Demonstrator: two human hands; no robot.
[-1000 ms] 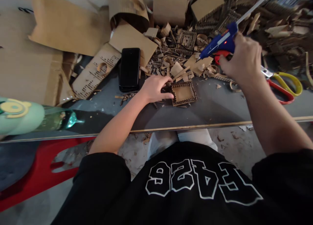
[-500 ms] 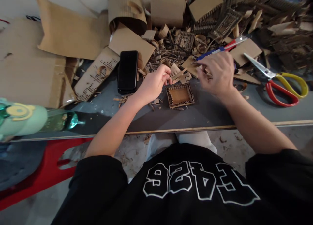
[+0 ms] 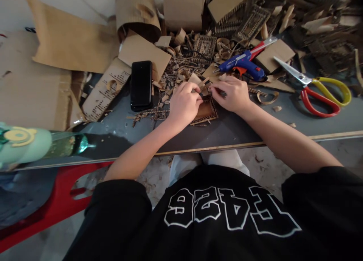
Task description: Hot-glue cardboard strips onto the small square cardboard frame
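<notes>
A small rectangular cardboard tray [image 3: 206, 112] with corrugated walls lies near the table's front edge, partly covered by my hands. My left hand [image 3: 185, 102] is closed at its far left side, fingertips pinched over the rim. My right hand [image 3: 233, 93] is closed in a pinch by the far right corner. Whatever either pinch holds is too small or hidden to make out. Just beyond my right hand a blue glue gun [image 3: 244, 64] with an orange trigger lies on its side, against a red-handled cutter [image 3: 258, 47].
Yellow-and-red scissors [image 3: 320, 89] lie open on the right. A black phone [image 3: 141, 83] and a marked cardboard strip [image 3: 106, 89] lie left. Cardboard scraps [image 3: 181, 61] pile up behind. A green bottle [image 3: 28, 144] lies at the left edge.
My right hand has left the glue gun and come left and nearer to the tray. My left hand has moved down onto the tray's far left side. The view has shifted slightly.
</notes>
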